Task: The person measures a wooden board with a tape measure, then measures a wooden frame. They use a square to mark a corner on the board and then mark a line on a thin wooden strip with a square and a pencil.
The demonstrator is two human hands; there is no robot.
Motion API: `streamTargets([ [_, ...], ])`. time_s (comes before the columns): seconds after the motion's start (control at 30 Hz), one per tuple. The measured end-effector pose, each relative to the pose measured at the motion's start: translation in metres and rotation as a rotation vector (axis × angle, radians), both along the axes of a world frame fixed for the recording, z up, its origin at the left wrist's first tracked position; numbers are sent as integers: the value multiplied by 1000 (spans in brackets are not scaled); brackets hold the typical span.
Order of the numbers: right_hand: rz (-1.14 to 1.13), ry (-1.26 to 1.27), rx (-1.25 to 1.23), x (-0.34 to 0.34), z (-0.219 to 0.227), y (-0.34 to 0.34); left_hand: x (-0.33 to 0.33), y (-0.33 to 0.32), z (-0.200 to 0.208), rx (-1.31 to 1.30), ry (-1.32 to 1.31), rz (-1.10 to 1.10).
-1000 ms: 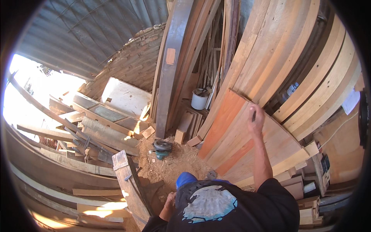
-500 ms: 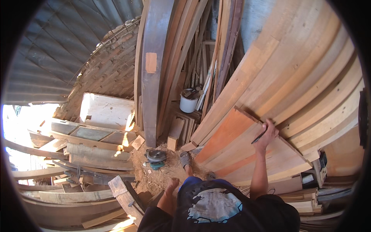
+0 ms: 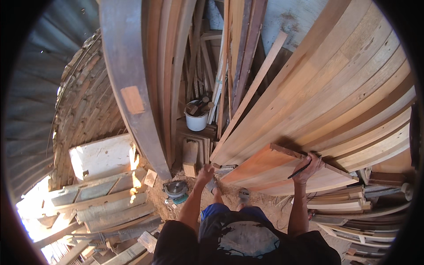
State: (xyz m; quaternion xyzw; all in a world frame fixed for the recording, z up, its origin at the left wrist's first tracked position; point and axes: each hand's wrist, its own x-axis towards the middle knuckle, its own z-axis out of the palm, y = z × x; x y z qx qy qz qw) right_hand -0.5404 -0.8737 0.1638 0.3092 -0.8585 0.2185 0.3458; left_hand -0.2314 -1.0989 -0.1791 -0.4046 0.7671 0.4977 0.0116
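A wide panel (image 3: pixel 265 170) of joined boards, orange-brown and pale, leans against tall planks on my right. My right hand (image 3: pixel 309 168) rests on its upper edge, fingers closed, with a dark pen (image 3: pixel 300 170) in them. The pen slants down to the left over the panel's face. My left hand (image 3: pixel 205 175) hangs in front of me, close to the lower end of the tall planks (image 3: pixel 265 97) and above my shoe. A small wood end shows beside its fingers. Whether those fingers hold anything is hard to see.
A circular saw (image 3: pixel 176 190) sits on the sawdust-covered floor to the left. Beyond stands a white bucket (image 3: pixel 196 121) of hand tools, between upright boards (image 3: pixel 128 79). Stacked timber (image 3: pixel 106 207) fills the left side, and more pieces (image 3: pixel 340 203) lie at right.
My left hand has swung forward and right, from beside my body to the planks' lower end. My right hand stays at the panel's edge with the pen. The view has shifted.
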Motion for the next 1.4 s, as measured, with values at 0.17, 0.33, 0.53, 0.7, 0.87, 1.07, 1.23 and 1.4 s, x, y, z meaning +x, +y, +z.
streamTargets([
  [0.17, 5, -6, -42, -3, -4, -9, -157, -82, 55, -17, 194, -19],
  [0.33, -32, -68, -61, -6, -17, 4, -272, -121, 64, -27, 99, 41],
  [0.53, -43, -5, -16, -5, -22, 11, -308, -105, 62, -54, -19, 165],
  [0.7, -62, -38, -71, -4, -27, 9, -324, -113, 93, -81, -283, 155],
  [0.87, -17, -49, -68, -4, -15, -3, -320, -119, 76, -335, -103, 239],
  [1.07, 5, -40, -73, -4, -14, 0, -291, -129, 79, -259, -88, -28],
  [1.23, 35, 1, -104, -6, -11, 1, -233, -126, 101, -300, 194, -212],
  [1.4, 85, -26, -144, -6, -6, 0, -148, -92, 125, -314, 142, -111],
])
